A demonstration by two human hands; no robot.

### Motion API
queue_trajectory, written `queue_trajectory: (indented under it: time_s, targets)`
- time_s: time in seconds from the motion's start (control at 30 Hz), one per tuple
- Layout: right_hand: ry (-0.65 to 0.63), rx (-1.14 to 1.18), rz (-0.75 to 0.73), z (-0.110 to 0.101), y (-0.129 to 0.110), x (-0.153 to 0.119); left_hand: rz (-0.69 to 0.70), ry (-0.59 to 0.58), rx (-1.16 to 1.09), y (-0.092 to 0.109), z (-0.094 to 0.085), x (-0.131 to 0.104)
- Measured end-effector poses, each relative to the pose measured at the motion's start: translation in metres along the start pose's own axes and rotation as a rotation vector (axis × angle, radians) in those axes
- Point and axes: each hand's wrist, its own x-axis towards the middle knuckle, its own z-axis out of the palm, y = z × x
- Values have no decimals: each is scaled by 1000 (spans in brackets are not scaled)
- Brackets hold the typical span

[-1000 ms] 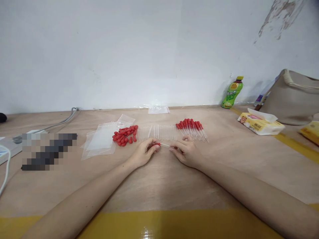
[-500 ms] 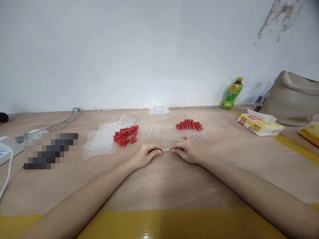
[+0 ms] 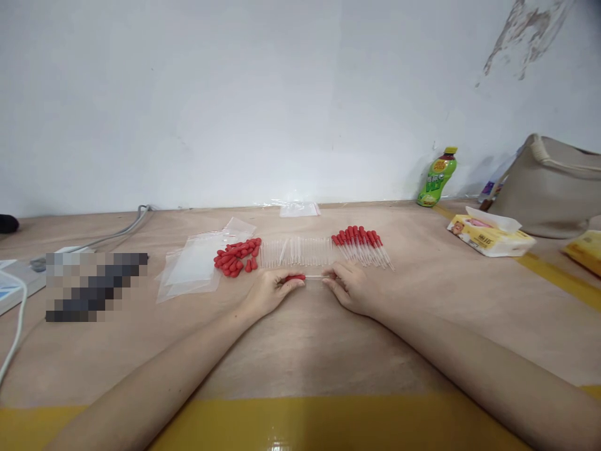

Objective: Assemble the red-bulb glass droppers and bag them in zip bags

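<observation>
My left hand [image 3: 270,294] pinches a red rubber dropper bulb [image 3: 295,277] between thumb and fingers. A thin clear dropper tube [image 3: 313,277] runs sideways from the bulb's mouth to my right hand [image 3: 352,289], whose thumb and fingertips close around its far end. Just beyond my hands lies a row of loose clear dropper tubes [image 3: 300,252]. To its left is a heap of loose red bulbs [image 3: 232,257]. On its right, assembled droppers with red bulbs [image 3: 359,238] lie side by side, tubes slanting toward me.
Clear plastic bags [image 3: 192,260] lie left of the bulbs, and another bag [image 3: 299,209] is by the wall. At right stand a green bottle [image 3: 436,178], a tissue pack [image 3: 491,235] and a beige bag [image 3: 547,188]. A grey cable [image 3: 113,234] and a blurred dark object [image 3: 96,288] are at left.
The held bulb and tube have shifted slightly away from me. More of the red bulb now shows in my left hand, and my right fingers have loosened slightly at the tube's end.
</observation>
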Motion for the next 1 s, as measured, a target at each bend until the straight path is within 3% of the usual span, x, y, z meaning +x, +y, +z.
queue_trajectory:
  time_s: [0.3, 1.0]
  targets:
    - [-26, 10, -13, -2, -4, 2, -114, -93, -116, 4, 2, 0]
    - [-172, -79, 64, 0, -16, 7, -14, -111, -13, 3, 4, -5]
